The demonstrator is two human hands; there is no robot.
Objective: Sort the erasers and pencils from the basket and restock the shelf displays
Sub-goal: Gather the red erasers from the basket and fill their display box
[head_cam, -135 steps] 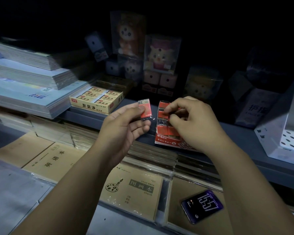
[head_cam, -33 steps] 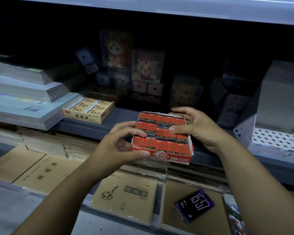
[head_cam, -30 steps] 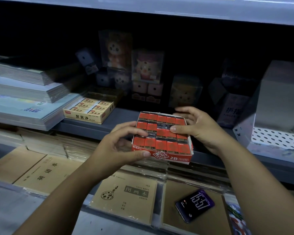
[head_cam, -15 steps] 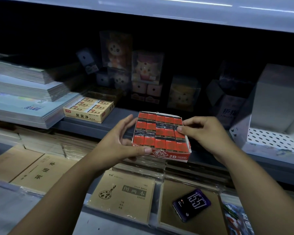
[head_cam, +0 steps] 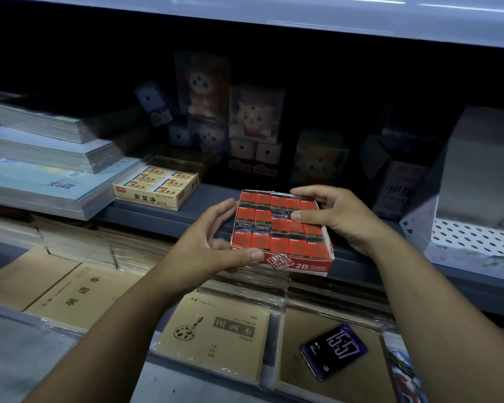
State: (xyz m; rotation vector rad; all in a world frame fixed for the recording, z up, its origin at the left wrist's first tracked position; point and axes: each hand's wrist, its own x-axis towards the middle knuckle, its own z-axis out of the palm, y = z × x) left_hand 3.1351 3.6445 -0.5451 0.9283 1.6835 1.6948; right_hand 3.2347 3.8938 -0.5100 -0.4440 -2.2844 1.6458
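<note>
The grey shelf [head_cam: 163, 216] carries a yellow eraser box [head_cam: 157, 184] near its front edge, towards the left. The red eraser box [head_cam: 280, 231], packed with rows of red-sleeved erasers, is held at the shelf's front edge and tilted towards the camera. Whether its back rests on the shelf cannot be told. The left hand [head_cam: 207, 248] grips its near left corner, thumb along the front wall. The right hand [head_cam: 341, 216] holds the far right side, fingers curled over the back rim, thumb pressing the erasers. The step in hand looks like restocking a filled box. Next it probably needs levelling, then sliding onto the bare shelf right of the yellow box.
</note>
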